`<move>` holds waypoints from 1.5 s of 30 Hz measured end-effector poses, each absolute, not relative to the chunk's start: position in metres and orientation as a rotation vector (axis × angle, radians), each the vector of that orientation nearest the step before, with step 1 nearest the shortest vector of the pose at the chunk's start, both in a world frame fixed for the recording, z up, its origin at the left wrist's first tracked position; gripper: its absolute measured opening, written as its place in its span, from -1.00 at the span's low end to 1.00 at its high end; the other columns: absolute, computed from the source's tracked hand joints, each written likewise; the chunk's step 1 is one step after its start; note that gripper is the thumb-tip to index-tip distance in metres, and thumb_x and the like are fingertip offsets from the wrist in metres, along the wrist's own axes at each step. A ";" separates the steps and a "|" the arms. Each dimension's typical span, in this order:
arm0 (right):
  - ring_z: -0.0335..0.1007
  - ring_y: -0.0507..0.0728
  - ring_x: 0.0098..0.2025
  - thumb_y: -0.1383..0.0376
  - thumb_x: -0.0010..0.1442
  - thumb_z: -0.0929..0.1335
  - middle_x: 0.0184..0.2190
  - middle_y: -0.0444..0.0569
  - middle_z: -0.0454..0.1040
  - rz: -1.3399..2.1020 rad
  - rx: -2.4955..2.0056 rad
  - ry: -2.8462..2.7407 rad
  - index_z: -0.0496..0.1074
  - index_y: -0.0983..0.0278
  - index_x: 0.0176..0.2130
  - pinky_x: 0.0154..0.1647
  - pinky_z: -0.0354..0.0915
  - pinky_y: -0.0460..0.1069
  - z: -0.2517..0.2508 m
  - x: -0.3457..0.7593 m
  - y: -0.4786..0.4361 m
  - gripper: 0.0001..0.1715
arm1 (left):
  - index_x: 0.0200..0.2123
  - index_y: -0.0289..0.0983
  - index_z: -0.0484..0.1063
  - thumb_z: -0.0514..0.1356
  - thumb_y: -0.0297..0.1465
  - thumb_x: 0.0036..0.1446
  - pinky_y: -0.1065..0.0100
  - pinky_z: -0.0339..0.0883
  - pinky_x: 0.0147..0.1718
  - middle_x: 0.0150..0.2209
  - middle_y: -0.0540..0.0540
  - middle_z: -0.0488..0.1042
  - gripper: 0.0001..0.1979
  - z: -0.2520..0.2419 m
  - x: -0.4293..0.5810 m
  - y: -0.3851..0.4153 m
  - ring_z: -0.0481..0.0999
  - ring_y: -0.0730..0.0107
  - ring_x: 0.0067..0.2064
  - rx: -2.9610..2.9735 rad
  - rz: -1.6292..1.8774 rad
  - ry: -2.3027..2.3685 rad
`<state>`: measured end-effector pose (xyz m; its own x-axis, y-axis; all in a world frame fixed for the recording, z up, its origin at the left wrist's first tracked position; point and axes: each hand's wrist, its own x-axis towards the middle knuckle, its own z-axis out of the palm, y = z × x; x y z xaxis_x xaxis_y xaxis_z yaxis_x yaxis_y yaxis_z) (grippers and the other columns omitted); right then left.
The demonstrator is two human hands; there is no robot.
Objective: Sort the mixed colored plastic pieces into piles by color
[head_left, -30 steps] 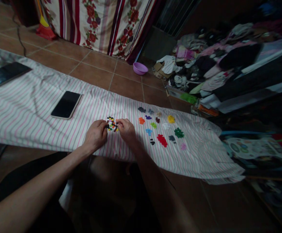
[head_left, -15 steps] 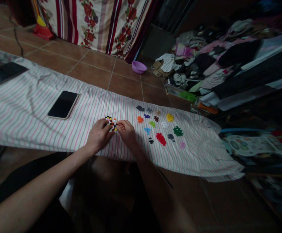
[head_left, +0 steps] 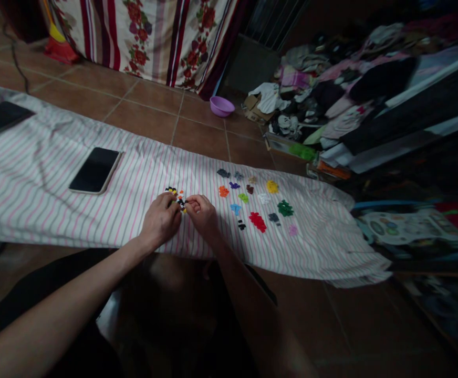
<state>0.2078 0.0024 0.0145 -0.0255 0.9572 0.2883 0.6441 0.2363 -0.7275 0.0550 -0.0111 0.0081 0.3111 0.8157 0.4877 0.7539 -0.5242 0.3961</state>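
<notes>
Both hands meet over a small cluster of multicoloured pieces (head_left: 180, 201) on a counter (head_left: 142, 160) draped in striped cloth. The left hand (head_left: 160, 220) is curled, its fingers bent down over the cluster's near left side and covering part of it; whether it grips a piece, I cannot tell. The right hand (head_left: 202, 215) is mostly closed, thumb and forefinger brought nearly together at the cluster's right edge, beside a black piece; whether that piece is held is too small to tell. To the right of the hands lie sorted little piles, among them an orange pile (head_left: 223, 191), a red pile (head_left: 258, 222), a yellow pile (head_left: 272, 187) and a dark green pile (head_left: 285, 208). A phone (head_left: 95, 170) lies screen up, well to the left of the cluster.
</notes>
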 end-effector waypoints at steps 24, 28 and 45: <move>0.42 0.11 -0.43 0.12 0.06 0.33 -0.43 -0.04 0.54 0.377 -1.819 -1.421 0.50 0.23 -0.27 -0.34 0.37 0.01 0.030 0.333 -0.086 -0.71 | -0.28 -0.26 0.46 0.06 -0.40 0.24 0.03 0.34 0.05 -0.09 -0.23 0.42 -0.82 0.006 0.055 -0.011 0.35 0.06 0.09 2.442 1.041 1.477; 0.42 0.12 -0.42 0.11 0.07 0.32 -0.41 -0.02 0.55 0.325 -1.896 -1.375 0.52 0.25 -0.25 -0.32 0.36 0.02 0.025 0.353 -0.093 -0.67 | -0.27 -0.27 0.47 0.05 -0.39 0.25 0.04 0.34 0.05 -0.08 -0.25 0.43 -0.80 0.006 0.054 -0.011 0.35 0.05 0.09 2.472 1.039 1.489; 0.46 0.22 -0.14 0.34 0.11 0.19 -0.22 0.09 0.55 0.122 -1.848 -1.628 0.55 0.24 -0.21 -0.03 0.37 0.17 0.008 0.353 -0.066 -0.60 | -0.24 -0.29 0.48 0.02 -0.43 0.24 0.04 0.33 0.08 -0.07 -0.26 0.42 -0.77 0.006 0.053 -0.012 0.36 0.07 0.09 2.436 1.056 1.446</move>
